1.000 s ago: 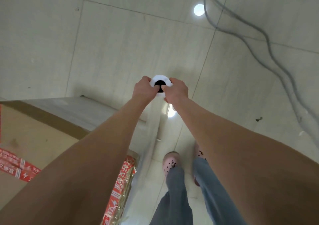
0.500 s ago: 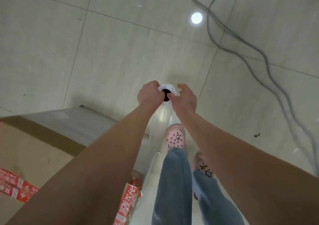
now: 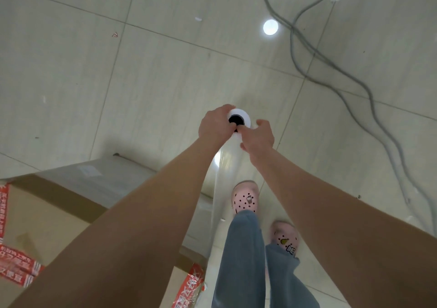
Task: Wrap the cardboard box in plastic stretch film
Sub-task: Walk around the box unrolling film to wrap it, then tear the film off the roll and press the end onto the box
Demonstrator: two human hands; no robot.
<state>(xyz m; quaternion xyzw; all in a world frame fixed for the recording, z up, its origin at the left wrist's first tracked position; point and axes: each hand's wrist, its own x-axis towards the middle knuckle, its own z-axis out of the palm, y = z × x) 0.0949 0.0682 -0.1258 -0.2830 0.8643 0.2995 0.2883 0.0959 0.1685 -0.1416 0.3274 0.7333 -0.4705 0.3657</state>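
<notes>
The cardboard box (image 3: 47, 213) stands on the floor, one side already filmed; it looks big and stiff, best left in place. Just past its far corner the film roll (image 3: 243, 115) is held upright, with a thin, clingy, easily torn sheet (image 3: 220, 189) running back to the box. The left hand (image 3: 216, 125) and right hand (image 3: 259, 137) grip the roll's top end, thumbs at the core. Cables (image 3: 354, 80) lie well beyond the box.
</notes>
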